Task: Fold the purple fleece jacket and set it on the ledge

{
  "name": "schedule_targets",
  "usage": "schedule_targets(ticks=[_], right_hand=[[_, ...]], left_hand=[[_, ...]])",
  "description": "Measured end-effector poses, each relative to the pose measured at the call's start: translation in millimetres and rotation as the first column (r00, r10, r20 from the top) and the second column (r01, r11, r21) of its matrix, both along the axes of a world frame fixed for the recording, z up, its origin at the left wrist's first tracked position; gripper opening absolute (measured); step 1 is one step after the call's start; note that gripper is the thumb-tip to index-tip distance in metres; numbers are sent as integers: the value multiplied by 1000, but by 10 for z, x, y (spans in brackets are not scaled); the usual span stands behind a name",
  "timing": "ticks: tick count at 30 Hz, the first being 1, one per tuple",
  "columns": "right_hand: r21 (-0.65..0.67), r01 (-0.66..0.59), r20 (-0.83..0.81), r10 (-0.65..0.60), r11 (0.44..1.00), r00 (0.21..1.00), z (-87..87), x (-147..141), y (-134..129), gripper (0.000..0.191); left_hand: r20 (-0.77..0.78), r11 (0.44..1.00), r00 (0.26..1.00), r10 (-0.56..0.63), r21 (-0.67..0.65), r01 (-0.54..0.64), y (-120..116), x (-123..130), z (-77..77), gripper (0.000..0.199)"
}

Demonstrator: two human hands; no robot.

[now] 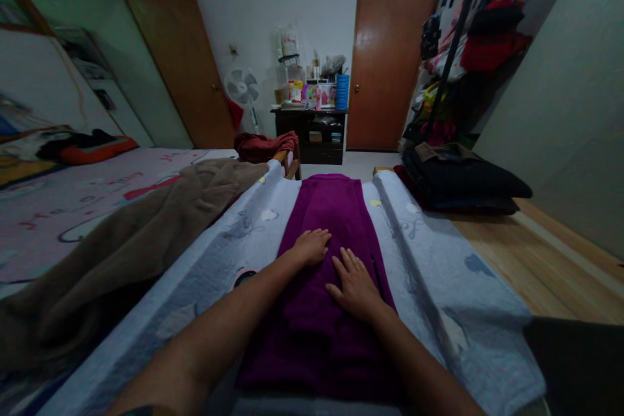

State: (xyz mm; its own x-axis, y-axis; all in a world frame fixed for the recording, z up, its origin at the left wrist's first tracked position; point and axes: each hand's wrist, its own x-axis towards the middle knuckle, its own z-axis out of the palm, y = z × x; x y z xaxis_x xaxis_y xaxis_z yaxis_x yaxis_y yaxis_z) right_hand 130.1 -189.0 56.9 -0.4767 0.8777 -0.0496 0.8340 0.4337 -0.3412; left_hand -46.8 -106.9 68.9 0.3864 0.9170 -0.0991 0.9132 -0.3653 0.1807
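A purple garment lies lengthwise in front of me on a pale blue-grey patterned cloth. Its sides are folded in to a long strip, with loose folds at the near end. My left hand rests flat on the middle of the fabric, fingers stretched toward the right. Close beside it, my right hand presses on the garment with fingers spread. Neither hand grips anything. A small dark round object sits on the cloth, partly hidden behind my left forearm.
To the right, a stack of dark folded clothes stands on a wooden surface. A brown blanket drapes along the left, beside a pink bed sheet. Beyond the far end are a reddish cloth, a fan and a dark cabinet.
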Motion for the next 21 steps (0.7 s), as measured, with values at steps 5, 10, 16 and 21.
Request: schedule_targets(ticks=[5, 10, 16, 21], right_hand=[[98, 2, -29, 1, 995, 1000, -60, 22, -58, 65], [9, -58, 17, 57, 998, 998, -50, 83, -206, 65], [30, -44, 42, 43, 999, 998, -69, 164, -498, 57], [91, -4, 42, 0, 996, 999, -142, 217, -712, 56]], left_hand=[[59, 999, 998, -35, -38, 37, -845, -63, 28, 51], [116, 999, 993, -13, -29, 16, -1264, -43, -123, 58], [79, 999, 997, 22, 47, -26, -1340, 7, -296, 59], [71, 998, 997, 15, 57, -19, -1357, -6, -295, 60]])
